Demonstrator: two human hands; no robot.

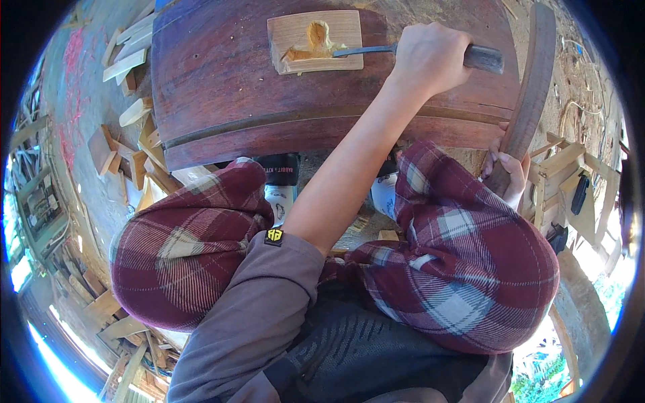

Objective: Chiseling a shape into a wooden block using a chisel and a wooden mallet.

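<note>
Two bare hands are at work here, one on each of two things. The left hand (430, 57) reaches across from the lower left, its fingers closed tight round the handle end of one chisel (366, 50), with the dark butt of the handle sticking out past the fist. The single narrow blade points left over one pale wooden block (344, 28), its tip at the edge of the carved-out part. That one block lies flat toward the far side of the dark reddish wooden surface (222, 87); I count one rounded hollow in it, opening into one rough cut that runs along its near side. The right hand (514, 173) is out beyond the right knee, its fingers wrapped round the near end of one long, slightly curved dark wooden bar (534, 80), which stretches away along the right edge of the surface. Two bent knees in checked maroon trousers (191, 255) flank the crossing forearm, and two patterned socks (281, 200) show between them. Several wood offcuts (127, 65) lie loosely on the left, overlapping too much for me to count. On the right stands one pale wooden frame (563, 160), with one small black object (580, 195) against it whose kind I cannot make out.
</note>
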